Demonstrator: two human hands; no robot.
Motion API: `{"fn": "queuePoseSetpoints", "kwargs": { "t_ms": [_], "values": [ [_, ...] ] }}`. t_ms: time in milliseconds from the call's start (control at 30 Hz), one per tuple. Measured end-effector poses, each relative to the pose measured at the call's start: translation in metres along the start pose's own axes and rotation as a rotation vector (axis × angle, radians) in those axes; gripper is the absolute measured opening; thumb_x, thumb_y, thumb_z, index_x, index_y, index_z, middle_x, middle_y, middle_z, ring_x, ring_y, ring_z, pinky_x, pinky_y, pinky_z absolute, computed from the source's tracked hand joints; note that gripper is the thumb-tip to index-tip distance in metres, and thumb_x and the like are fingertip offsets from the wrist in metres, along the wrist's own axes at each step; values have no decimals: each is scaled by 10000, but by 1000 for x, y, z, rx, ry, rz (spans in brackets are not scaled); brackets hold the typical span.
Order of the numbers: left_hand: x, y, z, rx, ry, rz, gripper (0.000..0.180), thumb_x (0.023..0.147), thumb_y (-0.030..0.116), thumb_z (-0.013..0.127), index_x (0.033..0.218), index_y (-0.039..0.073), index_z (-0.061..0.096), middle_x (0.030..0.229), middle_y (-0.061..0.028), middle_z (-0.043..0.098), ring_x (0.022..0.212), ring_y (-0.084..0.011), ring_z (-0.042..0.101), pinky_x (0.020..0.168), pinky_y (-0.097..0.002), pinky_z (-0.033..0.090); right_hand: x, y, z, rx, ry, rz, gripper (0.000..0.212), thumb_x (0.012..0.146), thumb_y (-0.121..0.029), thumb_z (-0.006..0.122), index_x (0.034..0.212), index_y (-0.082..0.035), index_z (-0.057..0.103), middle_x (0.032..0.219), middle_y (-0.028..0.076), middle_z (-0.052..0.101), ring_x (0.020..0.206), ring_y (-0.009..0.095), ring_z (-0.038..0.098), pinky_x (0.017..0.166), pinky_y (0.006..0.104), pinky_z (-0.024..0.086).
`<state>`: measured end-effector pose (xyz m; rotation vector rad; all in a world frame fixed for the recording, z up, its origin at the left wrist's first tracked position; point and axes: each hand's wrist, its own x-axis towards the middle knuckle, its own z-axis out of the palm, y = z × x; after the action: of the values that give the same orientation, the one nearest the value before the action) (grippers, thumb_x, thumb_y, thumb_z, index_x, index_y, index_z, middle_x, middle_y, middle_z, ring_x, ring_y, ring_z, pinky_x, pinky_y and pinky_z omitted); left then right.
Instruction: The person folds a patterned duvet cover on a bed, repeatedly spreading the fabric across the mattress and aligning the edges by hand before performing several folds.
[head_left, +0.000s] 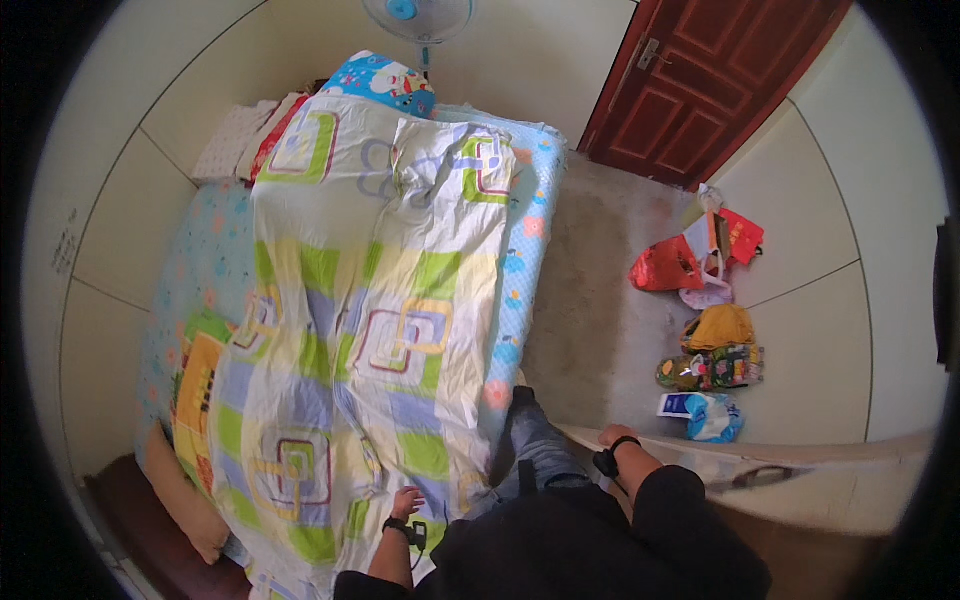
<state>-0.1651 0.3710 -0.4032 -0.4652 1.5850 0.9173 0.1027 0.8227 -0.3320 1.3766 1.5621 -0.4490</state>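
A large patterned duvet cover [385,280] in white, green, yellow and lavender lies spread lengthwise over the bed, wrinkled along its middle. Low over its near end is my left hand [407,502], fingers apart and holding nothing I can see. Whether it touches the cloth is unclear. My right hand [615,435] is off the bed's right side, by the edge of a pale board [760,465]. Its fingers are too small and turned to read. Both wrists carry black straps with small devices. Beneath the cover, a light blue printed sheet [530,215] shows along both sides.
A blue cartoon pillow [385,85] and folded cloths [240,140] sit at the bed's far end, with a fan [420,15] behind. Left lie a yellow-green cloth [197,395] and a tan cushion [180,490]. Bags [668,265] line the right wall near a red-brown door [715,85].
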Motion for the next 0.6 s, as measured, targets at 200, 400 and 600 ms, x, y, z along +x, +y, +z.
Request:
{"fn": "queuePoseSetpoints", "kwargs": {
  "t_ms": [200, 400, 600],
  "values": [
    [-33, 123, 58, 10, 51, 180, 268, 774, 142, 455, 1030, 64, 461, 823, -85, 582, 705, -172, 572, 555, -275, 421, 108, 8, -18, 321, -190, -173, 263, 768, -239, 416, 728, -1, 519, 714, 131, 520, 605, 254, 468, 568, 400, 381],
    [-29, 248, 84, 178, 25, 123, 252, 791, 170, 447, 1023, 74, 467, 870, -85, 582, 776, -199, 572, 644, -314, 439, 146, 31, -43, 579, -138, -73, 265, 763, -216, 414, 746, 14, 544, 744, 135, 549, 621, 272, 498, 592, 390, 393],
    [-9, 321, 97, 200, 34, 183, 266, 787, 174, 415, 1029, 73, 464, 849, -95, 585, 735, -184, 570, 602, -284, 435, 131, 76, -67, 869, -159, 147, 235, 736, -211, 458, 627, -5, 486, 642, 126, 514, 554, 228, 459, 533, 328, 368]
  ]
}}
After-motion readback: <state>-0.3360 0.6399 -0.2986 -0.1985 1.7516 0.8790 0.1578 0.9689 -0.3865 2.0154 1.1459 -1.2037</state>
